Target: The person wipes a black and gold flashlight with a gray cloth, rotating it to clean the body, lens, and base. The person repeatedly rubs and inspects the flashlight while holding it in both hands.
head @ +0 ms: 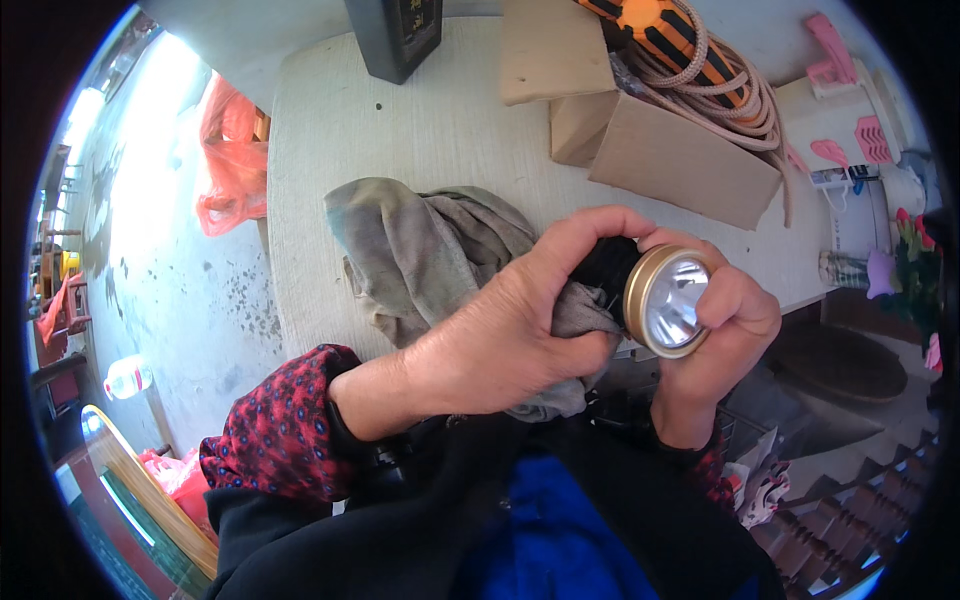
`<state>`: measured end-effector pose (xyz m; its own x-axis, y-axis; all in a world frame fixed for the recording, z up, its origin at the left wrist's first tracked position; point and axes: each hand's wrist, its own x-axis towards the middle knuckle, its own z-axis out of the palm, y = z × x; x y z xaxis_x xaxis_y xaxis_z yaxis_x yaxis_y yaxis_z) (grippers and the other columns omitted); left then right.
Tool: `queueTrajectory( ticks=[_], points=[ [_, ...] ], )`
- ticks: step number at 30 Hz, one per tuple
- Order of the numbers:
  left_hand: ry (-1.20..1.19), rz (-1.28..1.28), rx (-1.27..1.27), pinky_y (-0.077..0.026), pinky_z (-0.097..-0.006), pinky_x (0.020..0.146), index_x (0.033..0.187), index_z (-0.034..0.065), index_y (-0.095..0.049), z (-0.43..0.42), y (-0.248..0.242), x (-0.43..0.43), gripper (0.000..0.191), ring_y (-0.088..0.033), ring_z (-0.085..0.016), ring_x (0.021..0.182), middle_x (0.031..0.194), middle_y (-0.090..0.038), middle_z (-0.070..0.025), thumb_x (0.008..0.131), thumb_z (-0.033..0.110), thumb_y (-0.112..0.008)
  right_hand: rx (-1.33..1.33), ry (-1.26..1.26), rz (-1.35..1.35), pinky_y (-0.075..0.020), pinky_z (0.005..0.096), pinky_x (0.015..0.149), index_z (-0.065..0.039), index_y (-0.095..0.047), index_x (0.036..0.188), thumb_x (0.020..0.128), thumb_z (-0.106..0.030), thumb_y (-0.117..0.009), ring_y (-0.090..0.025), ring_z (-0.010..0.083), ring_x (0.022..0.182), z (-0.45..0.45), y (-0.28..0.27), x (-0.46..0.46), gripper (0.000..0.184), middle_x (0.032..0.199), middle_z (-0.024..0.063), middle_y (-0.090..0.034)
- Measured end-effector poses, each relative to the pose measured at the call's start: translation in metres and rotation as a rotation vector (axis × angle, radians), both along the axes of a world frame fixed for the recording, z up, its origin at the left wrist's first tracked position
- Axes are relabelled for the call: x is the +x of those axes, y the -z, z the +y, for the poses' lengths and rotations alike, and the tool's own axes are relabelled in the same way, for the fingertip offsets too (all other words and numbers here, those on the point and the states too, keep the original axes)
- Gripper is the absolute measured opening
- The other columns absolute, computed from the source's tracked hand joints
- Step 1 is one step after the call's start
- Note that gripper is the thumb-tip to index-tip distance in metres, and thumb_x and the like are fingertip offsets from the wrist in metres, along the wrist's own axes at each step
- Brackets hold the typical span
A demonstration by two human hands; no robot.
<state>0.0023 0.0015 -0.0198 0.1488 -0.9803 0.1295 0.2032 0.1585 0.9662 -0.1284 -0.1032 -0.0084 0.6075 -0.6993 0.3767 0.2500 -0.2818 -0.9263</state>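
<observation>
A flashlight (634, 296) with a black body, a gold-coloured rim and a silvery reflector is held up between both hands, its lens turned towards me. My left hand (525, 322) curls around the black body from the left, with a fold of grey-green cloth (427, 247) pinched in its fingers against it. The rest of that cloth lies crumpled on the pale wooden table (322, 135) behind my left wrist. On the right, my right hand (724, 349) grips the gold rim, with one bent finger or thumb over the lens edge. My palms hide most of the body.
An open cardboard box (682, 161) at the back right holds an orange-and-black object (720, 67) wrapped in coiled rope (750, 112). A dark box (397, 37) bearing writing stands at the back edge. An orange-red plastic bag (232, 165) hangs left of the table.
</observation>
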Motion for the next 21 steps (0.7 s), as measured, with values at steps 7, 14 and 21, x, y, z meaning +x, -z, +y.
queueTrajectory(
  ticks=[7, 14, 21],
  points=[
    [-0.071, -0.074, 0.069, -0.037, -0.0320, 0.097, 0.139, 0.0049, -0.024, 0.010, -0.013, 0.002, 0.076, -0.044, -0.018, 0.115, 0.128, -0.041, -0.0107, 0.072, -0.006, -0.057, 0.237, -0.132, -0.224, -0.0506, 0.0290, 0.073, -0.011, -0.037, 0.074, 0.071, 0.006, -0.063, -0.062, 0.0238, 0.085, -0.017, 0.007, -0.002, 0.032, 0.096, 0.0322, -0.058],
    [-0.064, -0.087, 0.168, -0.045, -0.0242, 0.079, 0.130, 0.0022, -0.039, 0.024, -0.023, 0.017, 0.060, -0.055, -0.012, 0.087, 0.120, -0.049, -0.0105, 0.072, -0.004, -0.055, 0.205, -0.178, -0.286, -0.0496, 0.0300, 0.076, -0.011, -0.037, 0.077, 0.062, 0.006, -0.068, -0.060, 0.0274, 0.092, -0.018, 0.006, -0.010, 0.038, 0.101, 0.0350, -0.055],
    [-0.090, -0.144, 0.179, -0.045, -0.0230, 0.076, 0.120, -0.0013, -0.048, 0.030, -0.032, 0.033, 0.046, -0.055, -0.011, 0.085, 0.114, -0.054, -0.0109, 0.075, 0.005, -0.053, 0.366, -0.009, -0.215, -0.0453, 0.0221, 0.064, -0.009, -0.037, 0.074, 0.066, 0.004, -0.062, -0.059, 0.0199, 0.080, -0.011, 0.001, -0.009, 0.029, 0.087, 0.0209, -0.058]
  ],
)
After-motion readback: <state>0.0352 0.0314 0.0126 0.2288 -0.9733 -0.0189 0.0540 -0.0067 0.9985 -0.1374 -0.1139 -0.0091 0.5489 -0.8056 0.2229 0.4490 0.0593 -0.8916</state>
